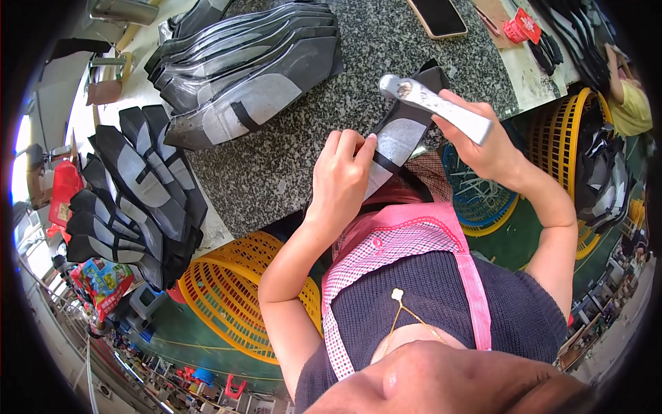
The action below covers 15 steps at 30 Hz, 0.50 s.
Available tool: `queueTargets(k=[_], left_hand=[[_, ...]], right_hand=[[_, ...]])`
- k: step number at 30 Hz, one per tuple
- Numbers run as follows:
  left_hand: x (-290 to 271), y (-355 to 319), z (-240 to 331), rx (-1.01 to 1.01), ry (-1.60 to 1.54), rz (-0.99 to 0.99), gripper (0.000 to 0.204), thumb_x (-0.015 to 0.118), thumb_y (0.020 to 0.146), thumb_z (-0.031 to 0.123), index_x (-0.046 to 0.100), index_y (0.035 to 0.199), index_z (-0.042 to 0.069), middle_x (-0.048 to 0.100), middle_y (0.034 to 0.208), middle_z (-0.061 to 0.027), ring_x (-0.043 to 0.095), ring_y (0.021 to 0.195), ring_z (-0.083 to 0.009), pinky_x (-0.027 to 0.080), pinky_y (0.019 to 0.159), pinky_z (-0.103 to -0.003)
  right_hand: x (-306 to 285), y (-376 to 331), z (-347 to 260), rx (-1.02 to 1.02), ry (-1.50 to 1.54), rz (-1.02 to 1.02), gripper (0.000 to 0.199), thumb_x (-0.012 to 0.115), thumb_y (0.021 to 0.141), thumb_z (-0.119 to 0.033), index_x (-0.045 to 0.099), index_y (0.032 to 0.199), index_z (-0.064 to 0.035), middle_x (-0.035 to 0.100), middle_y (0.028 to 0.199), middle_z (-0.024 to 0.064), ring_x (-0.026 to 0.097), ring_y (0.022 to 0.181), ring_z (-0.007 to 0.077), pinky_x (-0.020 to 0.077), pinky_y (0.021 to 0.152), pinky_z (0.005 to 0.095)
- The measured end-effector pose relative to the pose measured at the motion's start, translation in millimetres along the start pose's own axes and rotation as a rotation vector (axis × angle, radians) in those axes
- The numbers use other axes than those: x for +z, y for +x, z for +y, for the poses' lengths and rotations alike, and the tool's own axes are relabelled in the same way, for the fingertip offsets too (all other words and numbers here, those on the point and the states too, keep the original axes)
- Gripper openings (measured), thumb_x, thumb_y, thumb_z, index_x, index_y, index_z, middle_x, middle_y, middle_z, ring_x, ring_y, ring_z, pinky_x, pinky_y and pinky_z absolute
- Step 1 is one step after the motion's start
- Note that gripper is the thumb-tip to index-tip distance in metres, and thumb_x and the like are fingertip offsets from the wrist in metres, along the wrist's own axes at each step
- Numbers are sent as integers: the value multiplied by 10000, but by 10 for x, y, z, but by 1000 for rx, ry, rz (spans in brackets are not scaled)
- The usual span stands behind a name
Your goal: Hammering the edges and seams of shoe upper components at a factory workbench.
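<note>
A dark grey and black shoe upper piece (400,140) with a pale silvery patch and a black strip lies at the front edge of the speckled stone slab (255,186). Its near end hangs over the edge toward my lap. My left hand (340,176) is closed on the piece's left side, thumb and fingers pressed on it. Above its far end, my right hand (486,145) grips a silver metal hammer (445,109), whose rounded end points left. Whether the hammer touches the piece I cannot tell.
Similar pieces lie in a stacked row (241,76) at the back left and in a fanned pile (138,186) at the left. A phone (438,17) rests on the slab's far side. Yellow baskets (234,297) and a blue basket (476,183) stand below the table.
</note>
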<state>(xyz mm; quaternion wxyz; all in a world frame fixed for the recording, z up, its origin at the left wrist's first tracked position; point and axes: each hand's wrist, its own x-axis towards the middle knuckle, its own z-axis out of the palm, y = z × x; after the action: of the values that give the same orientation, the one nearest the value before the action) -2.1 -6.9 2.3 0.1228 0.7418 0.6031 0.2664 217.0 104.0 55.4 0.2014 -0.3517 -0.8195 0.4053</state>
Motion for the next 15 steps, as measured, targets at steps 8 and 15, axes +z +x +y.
queueTargets(k=[8,15], left_hand=[[42,-34,-34,-33,-4,77,110,745,820,30,707,922,19,623,865,-94,629,819,-279,537,689,-393],[-181,-100,-80,-460,-502,-91,110,758,828,53,717,913,-4,644,821,-141,660,790,-325,537,713,-402]], right_hand=[[24,11,31,173,-8,-185,227,564,1009,-234,550,990,-8,604,687,214,642,693,443,478,576,500],[298,-120,121,-45,-180,-308,236,588,993,-231,562,1059,-6,631,713,233,647,693,449,494,578,499]])
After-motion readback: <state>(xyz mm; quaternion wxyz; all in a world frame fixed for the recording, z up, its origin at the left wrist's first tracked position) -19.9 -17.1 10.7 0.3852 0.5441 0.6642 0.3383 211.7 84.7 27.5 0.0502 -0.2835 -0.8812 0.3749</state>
